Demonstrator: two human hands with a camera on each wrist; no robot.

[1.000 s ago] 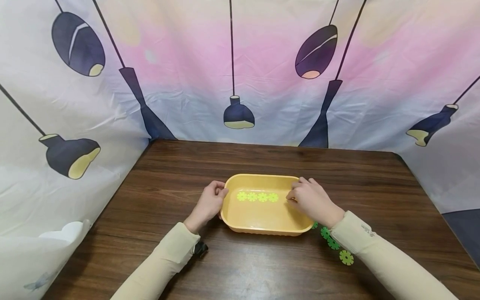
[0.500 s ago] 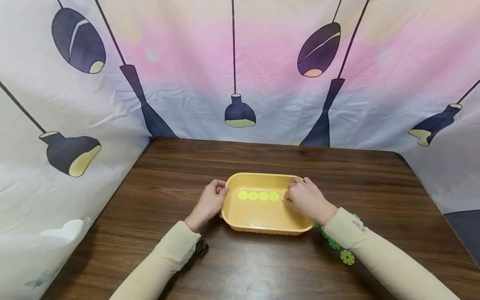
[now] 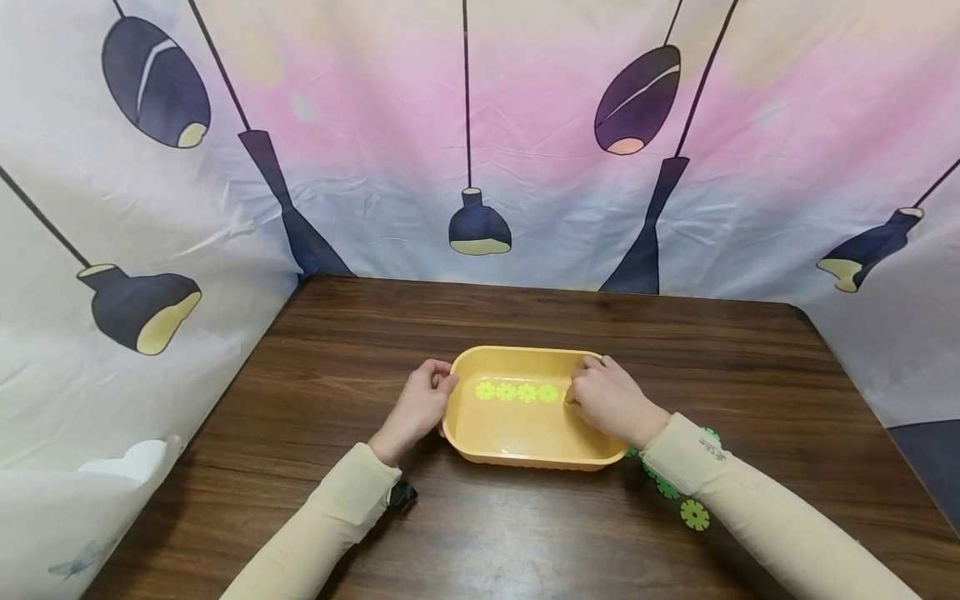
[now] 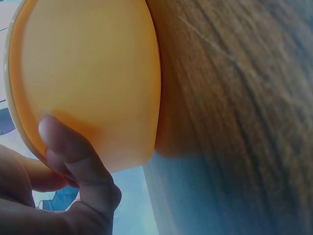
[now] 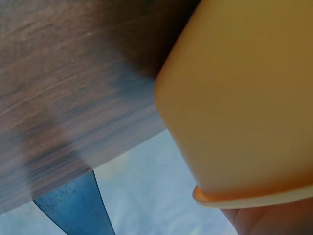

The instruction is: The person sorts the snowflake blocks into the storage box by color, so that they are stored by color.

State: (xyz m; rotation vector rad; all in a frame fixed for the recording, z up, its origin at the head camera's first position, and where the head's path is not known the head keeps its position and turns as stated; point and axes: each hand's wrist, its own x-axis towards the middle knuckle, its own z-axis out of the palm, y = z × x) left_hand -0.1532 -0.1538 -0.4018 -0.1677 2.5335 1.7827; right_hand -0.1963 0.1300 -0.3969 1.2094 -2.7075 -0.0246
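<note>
A yellow rectangular plastic basin (image 3: 525, 433) with rounded corners stands on the table. On its floor lies a straight row of several bright yellow snowflake discs (image 3: 517, 392), edge to edge. My left hand (image 3: 422, 404) holds the basin's left end at the rim; in the left wrist view its thumb and fingers (image 4: 73, 152) grip the wall. My right hand (image 3: 611, 400) reaches over the right end, fingers bent down inside at the row's right end. Its fingertips are hidden, and I cannot tell whether they pinch a disc. The right wrist view mostly shows the basin's outer wall (image 5: 244, 112).
Several green snowflake discs (image 3: 667, 486) lie on the brown wooden table (image 3: 510, 533) right of the basin, partly under the right sleeve (image 3: 686, 454). A lighter green disc (image 3: 694, 515) is nearest me. A small black object (image 3: 402, 497) shows beside the left cuff. Printed cloth (image 3: 375, 167) hangs behind.
My right hand has moved slightly left, towards the end of the disc row, and its sleeve now covers more of the green discs. My left hand and the basin stay put.
</note>
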